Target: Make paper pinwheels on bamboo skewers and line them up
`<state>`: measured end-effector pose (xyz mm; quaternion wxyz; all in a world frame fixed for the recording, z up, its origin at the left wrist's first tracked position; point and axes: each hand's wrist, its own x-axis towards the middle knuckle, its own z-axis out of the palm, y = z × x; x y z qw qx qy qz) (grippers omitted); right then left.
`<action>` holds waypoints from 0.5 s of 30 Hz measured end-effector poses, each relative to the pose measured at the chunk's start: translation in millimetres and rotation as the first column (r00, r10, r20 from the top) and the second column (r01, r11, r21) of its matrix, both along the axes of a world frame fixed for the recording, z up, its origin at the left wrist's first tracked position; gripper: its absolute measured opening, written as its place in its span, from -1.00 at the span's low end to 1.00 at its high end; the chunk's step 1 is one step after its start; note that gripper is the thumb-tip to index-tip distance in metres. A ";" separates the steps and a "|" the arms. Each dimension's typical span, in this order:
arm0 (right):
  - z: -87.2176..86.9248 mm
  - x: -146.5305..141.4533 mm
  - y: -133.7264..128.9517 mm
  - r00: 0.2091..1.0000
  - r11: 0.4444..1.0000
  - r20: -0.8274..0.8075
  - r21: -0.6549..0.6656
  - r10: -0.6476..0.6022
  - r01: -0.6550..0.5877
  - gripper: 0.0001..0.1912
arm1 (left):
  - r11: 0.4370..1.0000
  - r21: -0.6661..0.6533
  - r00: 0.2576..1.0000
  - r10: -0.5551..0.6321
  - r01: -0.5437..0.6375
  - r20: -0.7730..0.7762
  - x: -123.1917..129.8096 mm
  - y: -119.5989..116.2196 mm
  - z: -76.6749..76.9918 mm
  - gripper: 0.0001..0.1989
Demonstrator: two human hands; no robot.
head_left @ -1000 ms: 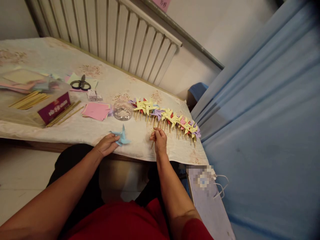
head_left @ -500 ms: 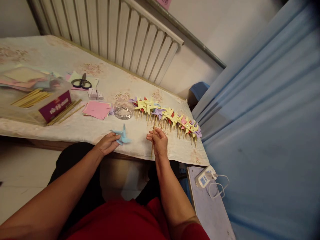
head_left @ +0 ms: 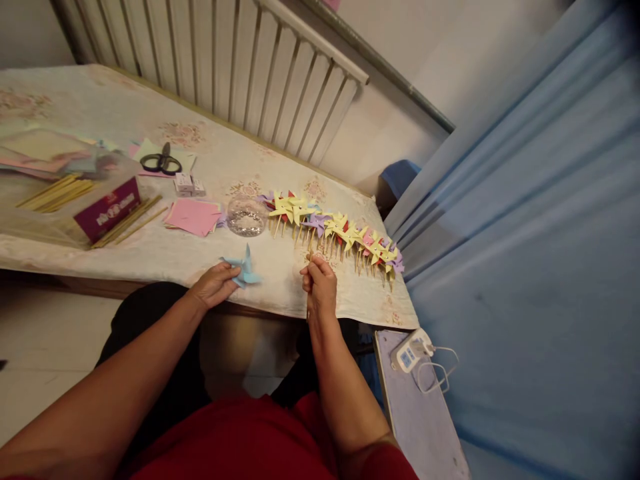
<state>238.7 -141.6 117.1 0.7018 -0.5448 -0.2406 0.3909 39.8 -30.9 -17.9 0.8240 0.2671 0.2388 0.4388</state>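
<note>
Near the table's front edge, my left hand (head_left: 218,283) pinches a light-blue paper pinwheel (head_left: 245,269) by one side, its blades facing away to the right. My right hand (head_left: 321,281) is closed around a thin wooden stick (head_left: 310,255); its tip shows above the fingers and its lower end below them. The two hands are apart. Just beyond the right hand lies a row of finished pinwheels (head_left: 338,228) on sticks, in yellow, purple, red and pink. A round clear dish (head_left: 247,217) of small shiny pieces stands beyond the blue pinwheel.
Pink paper squares (head_left: 194,217) lie left of the dish, with small boxes (head_left: 189,185) and black-handled scissors (head_left: 161,162) behind. Loose sticks (head_left: 131,222) rest beside a clear bin (head_left: 55,223) at the left. A power strip (head_left: 411,350) sits on a lower surface at right, near a blue curtain (head_left: 525,267).
The stick has turned more upright in my right hand, and the fingers have curled closer around it. My left hand and the blue pinwheel have hardly moved.
</note>
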 end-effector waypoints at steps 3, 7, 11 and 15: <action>0.7 -0.6 0.6 1.000 1.000 -0.012 -0.021 0.001 -0.001 -0.78 | 1.000 -0.005 1.000 0.000 0.000 -0.001 0.2 -0.4 0.8 -0.75; 1.1 -0.9 0.6 1.000 1.000 0.001 -0.029 0.000 0.000 -0.86 | 1.000 0.000 1.000 -0.003 0.003 -0.016 0.1 -1.2 2.3 -0.76; 2.7 -1.7 -1.3 1.000 0.999 0.018 -0.047 0.003 -0.003 -0.86 | 1.000 0.017 1.000 -0.006 0.007 -0.019 0.2 -1.8 3.4 -0.76; 4.6 -2.3 -3.2 0.999 0.999 0.036 -0.044 0.000 0.001 -0.85 | 1.000 0.018 1.000 -0.010 0.011 -0.022 0.7 -2.3 5.7 -0.79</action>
